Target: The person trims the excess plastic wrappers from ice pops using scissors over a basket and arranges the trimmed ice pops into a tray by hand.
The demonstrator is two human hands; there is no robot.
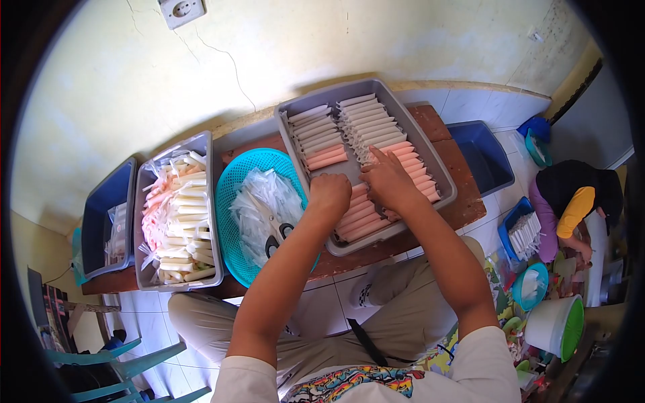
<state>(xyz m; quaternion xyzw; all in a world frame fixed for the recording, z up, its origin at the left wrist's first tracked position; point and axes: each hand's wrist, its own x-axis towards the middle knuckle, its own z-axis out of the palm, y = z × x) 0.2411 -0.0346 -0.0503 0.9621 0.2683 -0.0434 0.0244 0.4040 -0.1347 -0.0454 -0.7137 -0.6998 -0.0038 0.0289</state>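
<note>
A grey tray (299, 168) on the bench holds two columns of slim filled plastic tubes, whitish-grey tubes (369, 121) towards the back and pink tubes (356, 221) nearer me. My left hand (330, 193) is closed in a fist over the left column, just in front of its short pink group. Its fingertips are turned away, so whatever it holds is hidden. My right hand (391, 180) rests on the right column with fingers spread, its fingertips at the pink tubes where they meet the whitish ones. The palm covers part of that column.
Left of the tray, a turquoise basket (232, 201) holds clear plastic wrappers and scissors (275, 235). Beyond are a grey bin (216, 248) of pink and cream tubes and a dark blue bin (101, 201). Another person (571, 201) bends among tubs at right, beside a blue bin (480, 158).
</note>
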